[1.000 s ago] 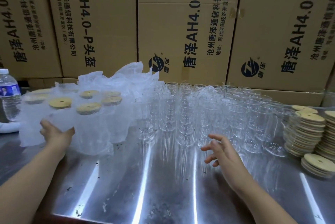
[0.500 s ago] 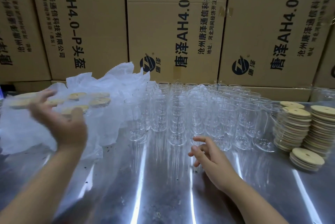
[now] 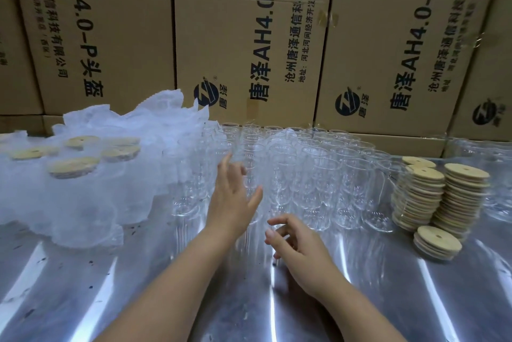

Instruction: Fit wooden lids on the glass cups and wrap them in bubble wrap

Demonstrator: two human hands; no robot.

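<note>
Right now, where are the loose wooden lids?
In the head view, the lids stand stacked on the right of the table, just right of the empty cups.

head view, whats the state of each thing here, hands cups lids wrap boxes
left hand, open, fingers straight, holding nothing
right hand, open, loosely curled, holding nothing
bare glass cups, upright, no lids
wrapped cups, upright, lids on
wooden lids, stacked, unused
cardboard boxes, closed
</note>
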